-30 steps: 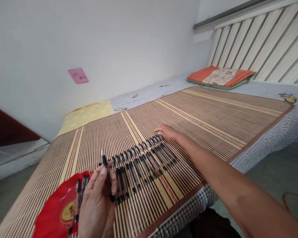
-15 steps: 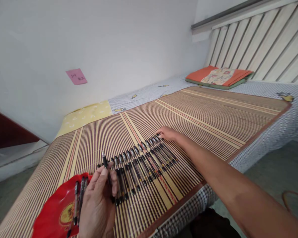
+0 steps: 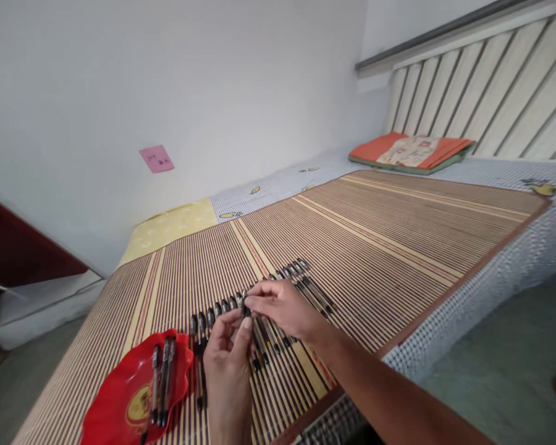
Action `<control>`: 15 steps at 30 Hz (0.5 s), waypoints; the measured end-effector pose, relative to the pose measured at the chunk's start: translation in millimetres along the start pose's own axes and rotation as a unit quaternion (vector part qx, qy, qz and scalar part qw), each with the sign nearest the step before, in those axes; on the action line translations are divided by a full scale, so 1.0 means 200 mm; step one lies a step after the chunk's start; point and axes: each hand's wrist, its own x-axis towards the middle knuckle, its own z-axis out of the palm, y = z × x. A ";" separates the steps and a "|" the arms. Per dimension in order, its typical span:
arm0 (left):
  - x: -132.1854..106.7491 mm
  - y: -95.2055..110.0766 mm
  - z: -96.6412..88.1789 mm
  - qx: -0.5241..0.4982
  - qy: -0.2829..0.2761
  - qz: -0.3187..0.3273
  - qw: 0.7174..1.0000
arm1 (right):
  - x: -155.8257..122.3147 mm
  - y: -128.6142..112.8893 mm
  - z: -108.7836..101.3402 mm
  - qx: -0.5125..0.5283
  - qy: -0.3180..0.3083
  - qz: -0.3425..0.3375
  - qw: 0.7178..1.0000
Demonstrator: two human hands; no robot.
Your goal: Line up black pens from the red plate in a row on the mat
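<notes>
- Both hands meet over the ribbed bamboo mat point(image 3: 375, 235): left hand point(image 3: 227, 358) and right hand point(image 3: 280, 306) pinch one slim black pen point(image 3: 243, 305) between fingertips.
- Below lies a tidy row of pens point(image 3: 306, 285).
- A glossy red scalloped tray point(image 3: 115, 395) holds three more.

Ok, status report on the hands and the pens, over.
Left hand and right hand both pinch one pen above the mat. Row of pens lies under them. Three more on red plate. Nothing blocking.
</notes>
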 end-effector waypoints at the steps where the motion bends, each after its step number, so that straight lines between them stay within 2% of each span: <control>1: 0.00 0.00 0.00 0.033 0.014 0.022 0.999 | -0.01 0.01 0.04 0.028 0.019 -0.006 0.999; 3: -0.01 0.00 0.01 0.112 0.053 0.072 0.990 | -0.01 0.02 0.08 0.063 0.056 -0.022 0.996; 6: -0.04 0.01 0.04 0.234 0.086 0.146 0.957 | -0.01 0.03 0.10 0.077 0.098 -0.036 0.992; 9: -0.07 0.02 0.07 0.264 0.094 0.186 0.942 | -0.02 0.03 0.09 0.072 0.132 -0.051 0.987; 12: -0.08 0.03 0.09 0.224 0.083 0.147 0.960 | -0.04 0.01 0.08 0.060 0.148 -0.065 0.985; 13: -0.08 0.03 0.08 0.207 0.061 0.122 0.969 | -0.04 0.01 0.07 0.058 0.150 -0.064 0.985; 15: -0.06 0.04 0.06 0.165 -0.021 0.062 0.984 | -0.05 0.01 0.05 0.064 0.134 -0.056 0.987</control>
